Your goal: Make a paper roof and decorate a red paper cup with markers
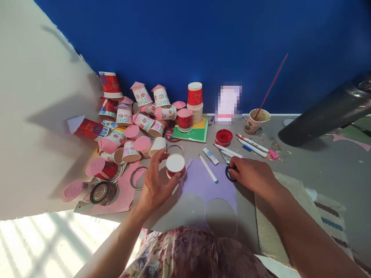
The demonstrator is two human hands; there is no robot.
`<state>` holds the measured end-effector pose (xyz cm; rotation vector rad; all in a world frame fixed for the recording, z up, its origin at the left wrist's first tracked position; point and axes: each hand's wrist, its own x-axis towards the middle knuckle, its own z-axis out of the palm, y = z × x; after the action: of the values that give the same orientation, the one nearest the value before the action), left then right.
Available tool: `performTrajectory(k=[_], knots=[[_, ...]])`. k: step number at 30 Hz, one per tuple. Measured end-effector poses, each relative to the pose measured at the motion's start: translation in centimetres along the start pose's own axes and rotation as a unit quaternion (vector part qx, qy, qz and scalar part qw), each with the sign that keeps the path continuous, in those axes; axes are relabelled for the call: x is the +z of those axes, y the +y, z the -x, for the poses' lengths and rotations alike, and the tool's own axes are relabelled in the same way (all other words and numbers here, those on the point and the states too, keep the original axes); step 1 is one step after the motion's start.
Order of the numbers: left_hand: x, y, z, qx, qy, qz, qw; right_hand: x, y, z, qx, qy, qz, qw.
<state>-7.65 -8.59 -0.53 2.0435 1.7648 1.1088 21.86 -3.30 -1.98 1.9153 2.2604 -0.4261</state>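
My left hand (159, 179) curves around a paper cup (175, 163) that stands upside down, its white base up and a red band below. The thumb lies against the cup's near side. My right hand (255, 175) grips scissors (231, 173) by the black handles, and their blades point away toward the markers. Between the hands lies a sheet of purple paper (199, 189) with round cut-outs along its near edge. A white marker (208, 168) with a teal tip rests on it, and a glue stick (211, 156) lies just beyond.
Several decorated paper cups (142, 121) with pink paper roofs are heaped at the left. Behind stands a cup stack (195, 100). A red paint pot (223, 137), a cup with a brush (256, 119), tape rolls (102, 192), a cloth (278, 224) and a black cylinder (321, 110) surround the workspace.
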Motion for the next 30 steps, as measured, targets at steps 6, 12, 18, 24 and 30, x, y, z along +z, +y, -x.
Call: performTrajectory(k=[6,12,18,24,30], knots=[[-0.6,-3.0,1.9,-0.041,0.042,-0.037,0.998,-0.1,-0.1,0.0,0.016,-0.013,0.016,1.0],[-1.1,-4.4,3.7,-0.044,0.121,-0.031,0.991,-0.5,0.0,0.2,0.017,-0.005,0.022,1.0],[-0.6,-1.5,5.1,0.071,-0.035,0.003,0.997,0.5,-2.9,1.2,-0.047,0.082,-0.029,0.995],[4.6,0.4,2.5,0.183,-0.253,-0.015,0.95,2.2,-4.3,1.1,-0.09,0.056,0.014,0.994],[5.2,0.2,2.2,0.118,-0.296,-0.127,0.939,0.9,-0.2,0.5,0.001,0.034,0.024,0.999]])
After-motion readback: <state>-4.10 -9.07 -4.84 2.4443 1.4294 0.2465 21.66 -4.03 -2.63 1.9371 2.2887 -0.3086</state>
